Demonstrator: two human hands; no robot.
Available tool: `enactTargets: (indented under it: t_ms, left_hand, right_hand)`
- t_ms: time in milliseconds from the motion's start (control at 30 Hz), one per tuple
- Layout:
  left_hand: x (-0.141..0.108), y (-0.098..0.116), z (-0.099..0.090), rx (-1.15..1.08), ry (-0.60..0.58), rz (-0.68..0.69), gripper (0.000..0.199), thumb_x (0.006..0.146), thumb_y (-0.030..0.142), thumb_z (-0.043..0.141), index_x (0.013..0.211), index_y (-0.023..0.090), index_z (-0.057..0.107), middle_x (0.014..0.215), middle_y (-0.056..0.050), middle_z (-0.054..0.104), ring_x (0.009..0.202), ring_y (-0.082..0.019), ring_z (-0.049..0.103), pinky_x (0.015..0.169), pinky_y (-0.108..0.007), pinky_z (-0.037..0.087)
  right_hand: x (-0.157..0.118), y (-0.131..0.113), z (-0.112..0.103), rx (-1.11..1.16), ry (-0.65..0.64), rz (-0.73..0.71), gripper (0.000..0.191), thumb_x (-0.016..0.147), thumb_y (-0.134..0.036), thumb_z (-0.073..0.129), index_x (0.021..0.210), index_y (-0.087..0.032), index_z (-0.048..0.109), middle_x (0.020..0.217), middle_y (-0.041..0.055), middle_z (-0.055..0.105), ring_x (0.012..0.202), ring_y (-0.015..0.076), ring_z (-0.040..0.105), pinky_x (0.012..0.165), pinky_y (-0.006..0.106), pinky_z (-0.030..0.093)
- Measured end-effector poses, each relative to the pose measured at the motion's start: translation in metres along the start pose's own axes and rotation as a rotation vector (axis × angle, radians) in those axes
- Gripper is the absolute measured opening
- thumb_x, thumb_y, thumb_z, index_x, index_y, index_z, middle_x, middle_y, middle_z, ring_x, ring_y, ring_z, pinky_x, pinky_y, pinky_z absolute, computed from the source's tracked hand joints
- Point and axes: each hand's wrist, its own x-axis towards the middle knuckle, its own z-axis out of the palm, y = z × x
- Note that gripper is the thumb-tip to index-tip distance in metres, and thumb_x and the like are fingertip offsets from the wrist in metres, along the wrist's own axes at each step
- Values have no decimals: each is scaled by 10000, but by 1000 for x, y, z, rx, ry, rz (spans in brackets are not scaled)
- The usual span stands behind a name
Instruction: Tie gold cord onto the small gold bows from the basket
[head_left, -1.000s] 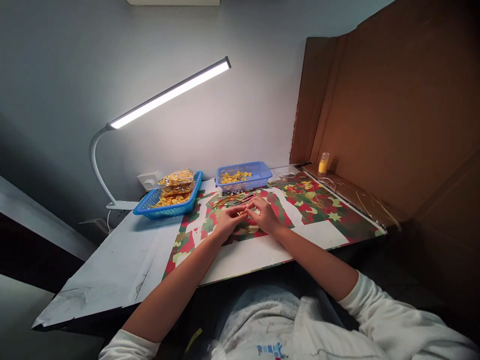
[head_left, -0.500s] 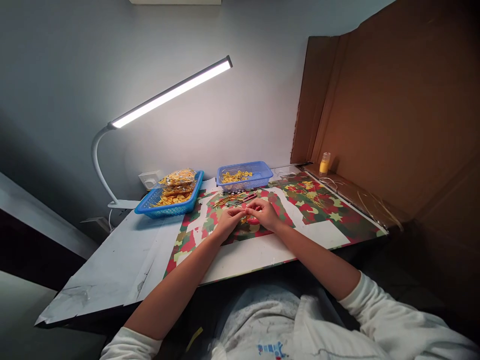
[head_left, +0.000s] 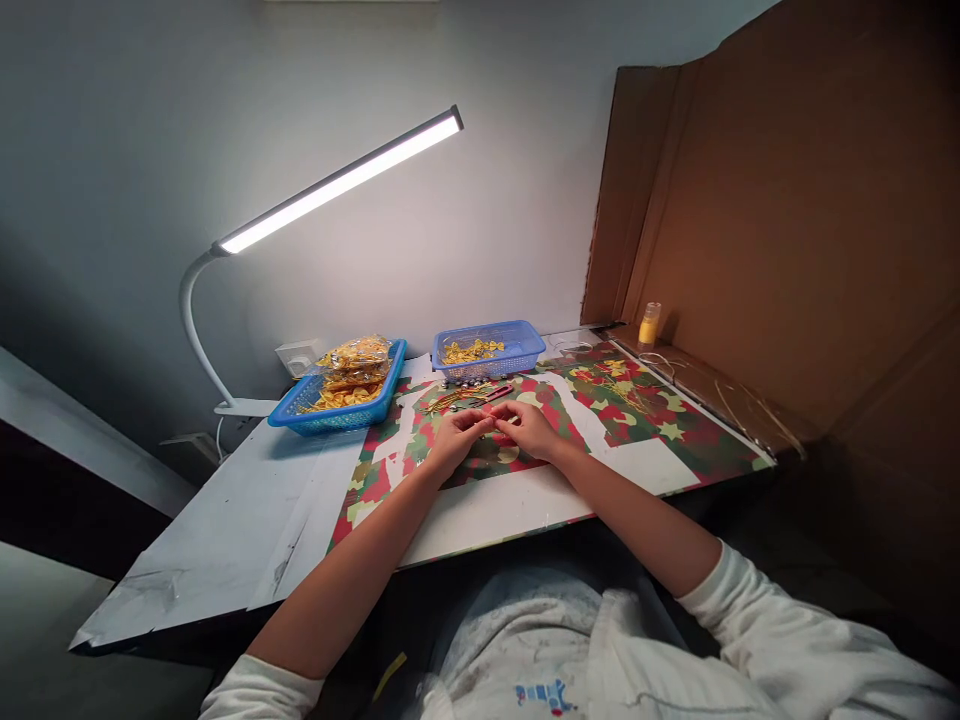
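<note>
My left hand (head_left: 459,439) and my right hand (head_left: 529,430) meet fingertip to fingertip just above the camouflage-patterned sheet (head_left: 517,456). Both are closed in a pinch; whatever lies between the fingertips is too small and too covered to name. Just beyond my fingers rests a small tool with red handles (head_left: 498,394), perhaps tweezers or snips. Left of it is a bundle of thin golden strands (head_left: 452,400), with small shiny bits (head_left: 472,384) behind it.
A blue basket (head_left: 330,416) of golden pieces and a clear bag stands left. Behind my hands is a periwinkle basket (head_left: 491,370) holding golden bows. Gold threaded pieces (head_left: 616,377) lie right, near a yellow-filled bottle (head_left: 649,325) and cardboard wall (head_left: 765,220). A lit lamp (head_left: 341,182) hangs overhead.
A golden bit visible under my fingertips half a second ago is now out of sight. My fingers have shifted slightly, still pinched together. The camera view has moved a little.
</note>
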Motion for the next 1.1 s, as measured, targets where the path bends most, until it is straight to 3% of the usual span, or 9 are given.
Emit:
enactTargets:
  t_ms: [200,433,633,733,833,1100]
  left_hand:
    - [4,1,-7,84,-54,-4,297,580,440,801,683,169,738,722,-42,686,667,-147,561,631,-235,419]
    - [8,-4,-15,167,-158,-11,266,606,412,795,670,159,745,615,-25,654,541,-102,493,505,-215,332]
    - [7,-7,-13,157,-121,-54,283,568,370,817,736,158,736,665,-38,697,565,-125,566,521,-222,377]
    - [6,-6,-11,118,-15,-86,391,507,336,855,813,160,686,647,-31,697,566,-136,592,507,-214,387]
    - [6,-6,-9,89,81,-116,441,459,317,878,770,168,604,575,4,662,485,-105,541,448,-189,345]
    - [7,-6,-8,131,61,-136,324,514,338,826,674,154,613,605,1,651,479,-85,521,425,-188,350]
  right_hand:
    - [0,2,-4,-164,-25,-94,100,729,-283,606,740,-185,594,739,4,615,638,123,556,548,233,451]
    - [0,0,-6,-367,-26,-185,113,757,-256,610,676,-191,568,741,8,622,726,152,553,668,274,424]
    - [2,3,-4,-415,25,-152,115,764,-239,617,679,-195,553,732,6,613,712,157,535,653,277,399]
    - [3,5,-3,-438,49,-137,112,756,-203,620,675,-195,542,732,8,610,708,155,525,653,276,388]
    - [4,7,-1,-434,78,-131,116,759,-198,617,677,-196,536,727,8,609,707,152,521,645,268,383]
    - [6,8,2,-482,106,-110,116,758,-180,609,679,-187,524,732,3,604,692,135,520,641,254,390]
